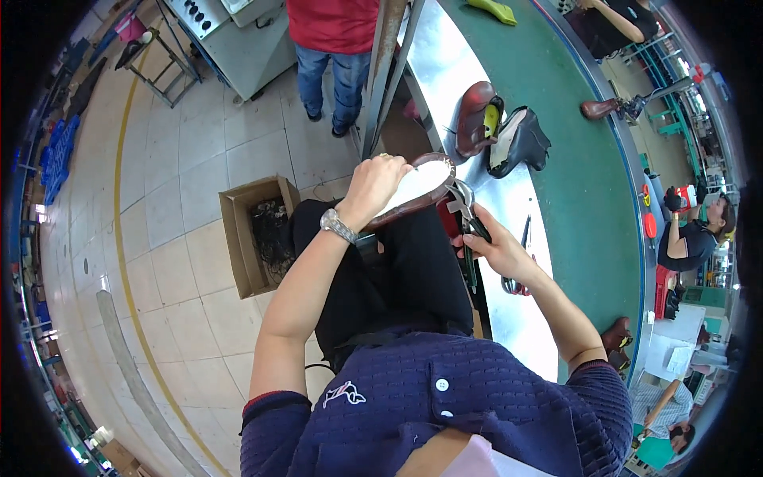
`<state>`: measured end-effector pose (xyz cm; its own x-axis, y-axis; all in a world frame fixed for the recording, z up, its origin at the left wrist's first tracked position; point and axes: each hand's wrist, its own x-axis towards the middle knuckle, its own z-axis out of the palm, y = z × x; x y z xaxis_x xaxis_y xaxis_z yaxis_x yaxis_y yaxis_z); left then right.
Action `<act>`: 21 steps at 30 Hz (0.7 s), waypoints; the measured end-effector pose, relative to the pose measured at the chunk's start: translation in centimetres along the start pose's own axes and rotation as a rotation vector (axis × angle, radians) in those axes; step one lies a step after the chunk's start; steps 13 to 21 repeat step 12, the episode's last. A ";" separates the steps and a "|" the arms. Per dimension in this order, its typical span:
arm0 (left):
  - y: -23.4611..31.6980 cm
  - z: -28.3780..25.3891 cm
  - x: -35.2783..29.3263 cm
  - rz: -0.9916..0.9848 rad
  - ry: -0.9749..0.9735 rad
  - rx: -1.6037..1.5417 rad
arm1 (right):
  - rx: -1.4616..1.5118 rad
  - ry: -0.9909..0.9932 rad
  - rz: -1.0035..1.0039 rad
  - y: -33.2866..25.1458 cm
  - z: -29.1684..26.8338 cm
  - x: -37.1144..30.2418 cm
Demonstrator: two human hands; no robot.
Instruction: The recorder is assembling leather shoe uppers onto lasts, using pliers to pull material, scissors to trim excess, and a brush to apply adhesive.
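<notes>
A brown leather shoe upper [442, 195] lies bottom up over my lap, its white sole side [420, 178] facing me. My left hand [375, 188] is closed around its left side, fingers over the edge. In my right hand [502, 248] is a pair of pincers [462, 197], their metal jaws at the brown leather edge at the shoe's right end. Whether the jaws grip the leather I cannot tell. Under the pincers is a dark red object, mostly hidden by my hand.
On the metal bench [520, 326] to my right lie a brown shoe [474, 115], a black shoe [520, 143] and scissors [513, 285]. Beyond runs a green belt [588, 238]. A cardboard box [238, 246] with black scraps stands left of my legs. Ahead stands a person in red [334, 28].
</notes>
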<state>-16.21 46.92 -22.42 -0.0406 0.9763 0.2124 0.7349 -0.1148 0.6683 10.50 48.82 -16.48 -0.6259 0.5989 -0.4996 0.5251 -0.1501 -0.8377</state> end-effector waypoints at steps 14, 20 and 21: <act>1.8 2.3 -4.2 -0.185 -0.023 0.070 | -0.421 -0.423 0.168 -8.7 -2.2 7.2; 1.8 2.3 -4.2 -0.185 -0.023 0.070 | -0.421 -0.423 0.168 -8.7 -2.2 7.2; 1.8 2.3 -4.2 -0.185 -0.023 0.070 | -0.421 -0.423 0.168 -8.7 -2.2 7.2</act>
